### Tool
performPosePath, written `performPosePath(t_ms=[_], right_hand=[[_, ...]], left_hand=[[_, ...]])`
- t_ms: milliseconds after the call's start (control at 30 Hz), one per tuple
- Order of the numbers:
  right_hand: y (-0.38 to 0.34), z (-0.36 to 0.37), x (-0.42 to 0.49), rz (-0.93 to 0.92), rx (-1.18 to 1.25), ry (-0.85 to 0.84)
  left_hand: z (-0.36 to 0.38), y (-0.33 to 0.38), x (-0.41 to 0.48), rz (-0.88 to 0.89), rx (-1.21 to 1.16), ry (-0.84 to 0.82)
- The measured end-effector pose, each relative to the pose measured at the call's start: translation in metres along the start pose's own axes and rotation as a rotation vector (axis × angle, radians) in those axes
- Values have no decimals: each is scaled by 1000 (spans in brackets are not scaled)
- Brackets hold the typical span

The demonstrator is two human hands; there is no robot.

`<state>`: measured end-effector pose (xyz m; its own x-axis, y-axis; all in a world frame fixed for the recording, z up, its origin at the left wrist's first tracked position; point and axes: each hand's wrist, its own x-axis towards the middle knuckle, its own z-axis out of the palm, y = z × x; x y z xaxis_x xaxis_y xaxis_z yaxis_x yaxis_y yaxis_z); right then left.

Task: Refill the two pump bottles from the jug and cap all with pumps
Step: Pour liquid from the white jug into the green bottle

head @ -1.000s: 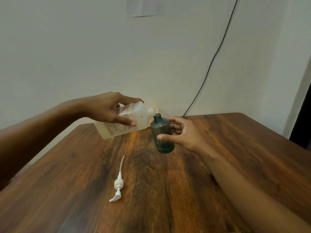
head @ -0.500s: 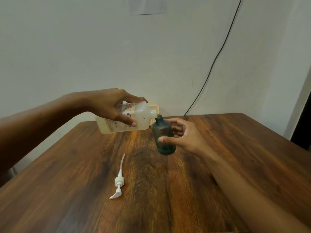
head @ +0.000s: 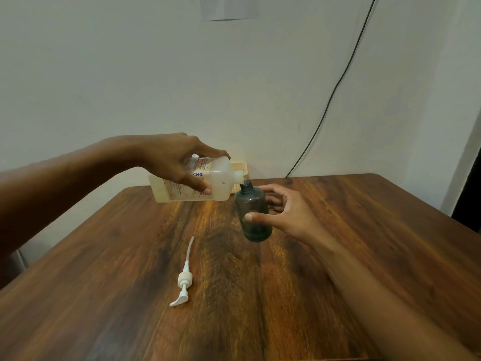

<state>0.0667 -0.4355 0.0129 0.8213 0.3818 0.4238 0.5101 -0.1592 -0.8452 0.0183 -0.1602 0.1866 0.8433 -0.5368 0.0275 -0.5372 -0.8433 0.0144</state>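
Gripping the jug (head: 197, 182) from above, the left hand (head: 177, 160) holds it tipped nearly flat in the air over the far part of the table (head: 364, 243), at about eleven o'clock from the table's middle, its spout pointing toward three o'clock. The spout sits just at the open neck of the dark bottle (head: 253, 213); whether they touch cannot be told. Toward six o'clock from the jug, the white pump (head: 183, 277) lies loose on the wood with its tube pointing to twelve o'clock, well apart from both hands and with bare wood all round it. The bottle stands on the table, leaning slightly, at about twelve o'clock from the table's middle. The right hand (head: 283, 212) wraps it loosely, thumb across the near side and fingers curled behind. The table's far edge runs close behind the jug and bottle, near the wall (head: 130, 74). The table's right side, toward three o'clock, is bare dark-grained wood out to its rounded corner. A pale slotted object (head: 240, 166) shows behind the jug at the wall. A black cable (head: 338, 84) runs down the wall to the table's far edge.
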Motion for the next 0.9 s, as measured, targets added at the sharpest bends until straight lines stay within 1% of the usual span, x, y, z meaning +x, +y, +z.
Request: performPosePath(t_ms=[567,900], right_hand=[[12,4,1,7,6,-7],[18,5,2,6,-2,0]], left_hand=[[3,6,1,-59,59,-61],[2,7,-1,-66,51,-53]])
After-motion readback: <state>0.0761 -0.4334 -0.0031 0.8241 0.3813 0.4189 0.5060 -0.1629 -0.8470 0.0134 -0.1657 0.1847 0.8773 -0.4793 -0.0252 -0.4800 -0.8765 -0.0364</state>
